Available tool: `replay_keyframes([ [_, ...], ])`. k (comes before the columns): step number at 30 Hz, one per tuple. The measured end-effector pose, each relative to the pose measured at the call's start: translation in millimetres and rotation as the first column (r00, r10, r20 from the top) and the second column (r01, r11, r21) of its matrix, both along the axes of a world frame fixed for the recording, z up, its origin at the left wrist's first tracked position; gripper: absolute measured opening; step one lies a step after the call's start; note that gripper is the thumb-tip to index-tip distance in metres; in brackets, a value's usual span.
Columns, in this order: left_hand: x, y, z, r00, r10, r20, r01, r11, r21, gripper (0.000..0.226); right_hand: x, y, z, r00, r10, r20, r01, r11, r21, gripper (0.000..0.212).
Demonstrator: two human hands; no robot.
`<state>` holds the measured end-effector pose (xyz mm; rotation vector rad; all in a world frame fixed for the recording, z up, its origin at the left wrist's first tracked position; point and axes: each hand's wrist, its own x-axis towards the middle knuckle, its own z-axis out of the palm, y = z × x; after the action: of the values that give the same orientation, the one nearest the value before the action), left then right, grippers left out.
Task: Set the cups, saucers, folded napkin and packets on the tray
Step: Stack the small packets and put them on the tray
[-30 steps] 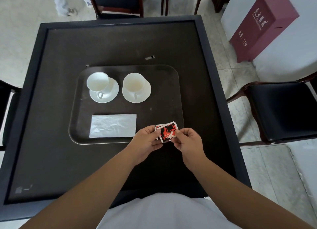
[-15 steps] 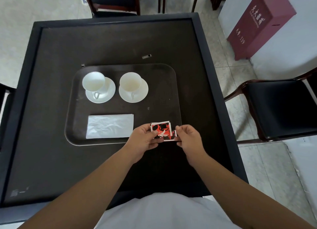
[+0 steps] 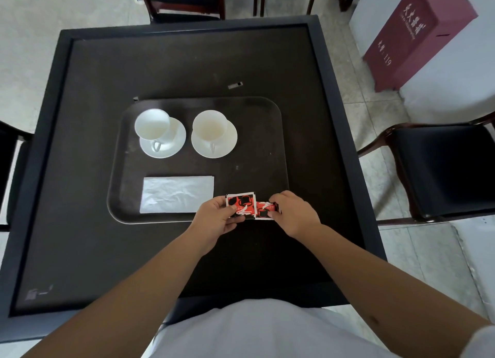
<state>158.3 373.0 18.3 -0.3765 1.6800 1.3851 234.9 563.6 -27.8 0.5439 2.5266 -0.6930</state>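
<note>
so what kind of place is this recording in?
Likely a dining or tea-service room, perhaps a canteen or training space: a dark square table ringed by padded chairs, a serving tray with cups on saucers, and a maroon box against the wall.

This looks like a dining room or teahouse: a square dark table with a raised black frame [image 3: 53,95] stands on pale floor tiles [image 3: 375,111], with dark-cushioned wooden chairs [image 3: 442,170] drawn up right and far. Far right, a maroon box with white lettering [image 3: 412,33] leans against the white wall.
</note>
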Motion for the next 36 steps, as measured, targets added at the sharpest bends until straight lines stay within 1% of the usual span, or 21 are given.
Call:
replay_keyframes([
  [2,-1,-2,-1,1.000,-0.002,0.005,0.002,1.000,-0.002,0.017,0,-1,1,1.000,-0.023,0.004,0.023,0.999,-0.043,0.046],
  [3,-2,-4,-1,1.000,-0.003,0.007,0.003,1.000,-0.004,0.017,0,-1,3,1.000,-0.019,0.001,0.020,0.998,-0.056,0.043],
  [5,-3,-5,-2,1.000,-0.010,0.004,0.010,1.000,-0.002,0.017,1,-1,8,1.000,-0.029,-0.013,0.027,0.996,-0.089,0.027],
  [6,-4,-6,-2,1.000,-0.013,0.000,0.013,1.000,0.003,0.017,3,-1,11,0.997,-0.069,-0.014,0.067,0.990,-0.125,0.016],
  [7,-4,-7,-2,1.000,-0.012,-0.003,0.013,1.000,0.008,0.017,5,0,15,0.989,-0.146,-0.005,0.143,0.973,-0.182,0.006],
  [8,-4,-7,-2,1.000,-0.009,-0.005,0.010,1.000,0.014,0.017,7,1,19,0.967,-0.256,0.010,0.250,0.934,-0.255,0.005],
  [9,-5,-8,-3,1.000,-0.004,-0.007,0.004,1.000,0.017,0.017,10,2,23,0.921,-0.388,0.038,0.376,0.861,-0.343,0.007],
  [11,-4,-7,-3,1.000,0.015,-0.007,-0.015,1.000,0.014,0.017,16,4,30,0.777,-0.615,0.136,0.583,0.621,-0.524,0.007],
  [12,-4,-6,-4,1.000,0.023,-0.005,-0.023,1.000,0.010,0.017,18,4,33,0.718,-0.669,0.191,0.633,0.515,-0.578,0.008],
  [13,-4,-5,-4,1.000,0.027,-0.002,-0.027,1.000,0.005,0.016,21,4,36,0.684,-0.691,0.234,0.657,0.444,-0.609,0.013],
  [14,-3,-3,-4,1.000,0.024,0.003,-0.024,1.000,0.000,0.016,23,3,38,0.671,-0.695,0.258,0.663,0.408,-0.628,0.018],
  [16,0,2,-4,1.000,-0.004,0.004,0.004,1.000,0.006,0.016,26,-2,42,0.687,-0.683,0.248,0.637,0.404,-0.657,0.029],
  [19,6,9,-2,0.998,-0.068,-0.015,0.069,0.997,0.046,0.016,32,-9,45,0.741,-0.649,0.175,0.532,0.408,-0.742,0.059],
  [20,8,11,-1,0.996,-0.082,-0.022,0.083,0.995,0.057,0.017,33,-12,46,0.755,-0.639,0.145,0.493,0.407,-0.769,0.065],
  [21,10,12,-1,0.995,-0.093,-0.030,0.095,0.993,0.067,0.017,34,-14,47,0.759,-0.641,0.116,0.467,0.411,-0.783,0.063],
  [23,12,14,1,0.993,-0.105,-0.045,0.109,0.990,0.091,0.018,34,-19,50,0.727,-0.681,0.083,0.464,0.399,-0.791,0.047],
  [26,14,14,2,0.992,-0.110,-0.058,0.116,0.985,0.124,0.019,35,-26,52,0.623,-0.775,0.105,0.534,0.323,-0.781,0.023],
  [28,15,13,2,0.992,-0.116,-0.055,0.123,0.983,0.140,0.019,34,-29,52,0.576,-0.810,0.112,0.583,0.311,-0.750,0.015],
  [31,15,11,1,0.991,-0.121,-0.063,0.130,0.976,0.172,0.020,33,-33,52,0.563,-0.822,0.085,0.639,0.368,-0.675,0.011],
  [34,16,9,1,0.992,-0.117,-0.047,0.124,0.970,0.210,0.023,34,-36,52,0.569,-0.822,0.015,0.643,0.434,-0.631,0.012],
  [36,17,9,1,0.992,-0.120,-0.036,0.125,0.967,0.223,0.024,34,-39,53,0.552,-0.834,-0.006,0.654,0.438,-0.617,0.011],
])
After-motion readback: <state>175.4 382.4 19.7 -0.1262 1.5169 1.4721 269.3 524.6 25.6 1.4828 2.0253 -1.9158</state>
